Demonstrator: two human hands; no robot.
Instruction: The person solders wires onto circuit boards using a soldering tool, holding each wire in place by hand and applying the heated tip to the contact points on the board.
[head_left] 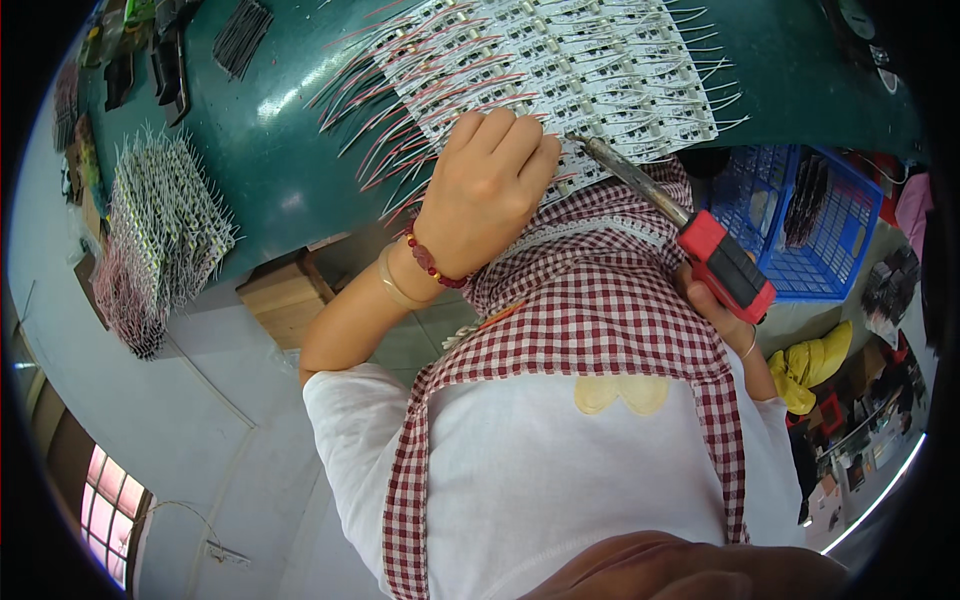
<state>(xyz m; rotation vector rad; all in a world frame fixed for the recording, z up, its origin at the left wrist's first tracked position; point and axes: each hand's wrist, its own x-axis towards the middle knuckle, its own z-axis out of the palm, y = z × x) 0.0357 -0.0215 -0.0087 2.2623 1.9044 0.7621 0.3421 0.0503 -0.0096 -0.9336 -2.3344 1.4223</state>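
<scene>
A white sheet of small circuit boards (560,60) lies at the table's front edge, with red and white wires fanning out on its left and white wires on its right. My left hand (490,185) rests over the sheet's near left part, fingers curled closed; whatever is between the fingertips is hidden. My right hand (712,305), partly behind the handle, grips a soldering iron (725,260) with a red and black handle. Its metal tip reaches the near part of the sheet, just right of my left hand; whether it touches cannot be made out.
The green table (290,150) holds a stack of wired boards (170,225) at the left edge and a bundle of dark wires (242,38) farther back. Below are a blue plastic basket (800,268) at right, a wooden box (287,298) and a yellow bag (815,365).
</scene>
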